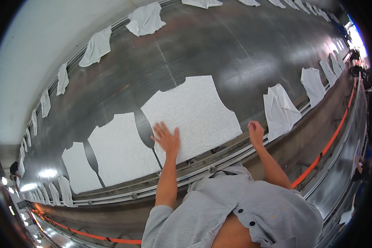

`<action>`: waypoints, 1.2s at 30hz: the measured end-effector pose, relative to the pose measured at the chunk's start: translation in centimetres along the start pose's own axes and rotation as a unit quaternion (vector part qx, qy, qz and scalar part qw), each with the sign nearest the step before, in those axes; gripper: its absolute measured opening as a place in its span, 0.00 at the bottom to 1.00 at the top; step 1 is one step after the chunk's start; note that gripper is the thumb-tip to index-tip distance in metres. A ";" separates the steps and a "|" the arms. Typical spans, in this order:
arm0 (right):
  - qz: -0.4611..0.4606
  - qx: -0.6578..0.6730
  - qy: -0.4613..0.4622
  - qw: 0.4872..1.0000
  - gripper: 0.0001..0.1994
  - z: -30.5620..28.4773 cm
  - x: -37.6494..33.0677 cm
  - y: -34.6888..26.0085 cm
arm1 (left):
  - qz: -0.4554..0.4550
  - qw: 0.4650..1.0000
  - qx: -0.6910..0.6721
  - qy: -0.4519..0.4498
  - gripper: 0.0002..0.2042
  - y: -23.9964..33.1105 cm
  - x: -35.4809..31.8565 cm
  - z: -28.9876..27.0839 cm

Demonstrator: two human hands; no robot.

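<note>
My left hand [166, 139] lies flat with fingers spread on the left part of a white fabric panel [198, 115], cut like a shirt body with armhole curves. The panel is spread smooth on the long dark metal table [219, 45]. My right hand [256, 131] hovers just past the panel's right lower corner, its fingers curled together; what they hold, if anything, is hidden. A second white panel [122, 149] lies flat to the left, and a third, smaller-looking one [80, 165] beyond it.
Right of my hand, a rumpled white cloth piece [280, 109] drapes at the table edge, with another [313, 84] farther along. More cloth pieces [146, 20] lie along the far edge. A metal rail [213, 168] runs along the near side, and an orange strip [326, 146] passes low beside me.
</note>
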State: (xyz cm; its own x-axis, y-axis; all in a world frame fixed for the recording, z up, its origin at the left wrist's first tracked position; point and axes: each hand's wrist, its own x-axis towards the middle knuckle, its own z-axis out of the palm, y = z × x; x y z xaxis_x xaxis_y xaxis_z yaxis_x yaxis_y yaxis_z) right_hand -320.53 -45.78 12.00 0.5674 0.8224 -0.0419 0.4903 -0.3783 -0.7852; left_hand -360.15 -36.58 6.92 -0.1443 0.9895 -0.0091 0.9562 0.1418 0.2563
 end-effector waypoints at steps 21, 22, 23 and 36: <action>-0.039 -0.410 0.013 0.911 0.14 -23.8 18.3 16.8 | 0.030 0.942 -0.310 -0.123 0.19 24.3 -15.1 1.7; -0.035 -0.438 -0.040 0.897 0.13 -24.7 19.1 17.8 | 0.064 0.943 -0.296 -0.139 0.20 28.2 -15.2 3.5; -0.061 -0.426 -0.076 0.899 0.11 -25.4 19.6 18.4 | 0.102 0.930 -0.312 -0.165 0.21 32.2 -15.3 4.5; 0.350 0.420 -0.295 0.783 0.13 -31.9 24.0 21.6 | -0.248 0.459 -0.825 -0.216 0.25 43.0 -18.8 2.9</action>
State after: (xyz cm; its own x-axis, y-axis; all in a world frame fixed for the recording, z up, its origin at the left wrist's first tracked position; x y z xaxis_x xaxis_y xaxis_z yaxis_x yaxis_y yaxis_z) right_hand -275.19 -47.73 13.80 -0.0236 0.6850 -0.7281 -0.5545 -0.6150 -0.5606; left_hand -315.59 -49.04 15.27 0.1652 0.8108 -0.5615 -0.7142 0.4909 0.4989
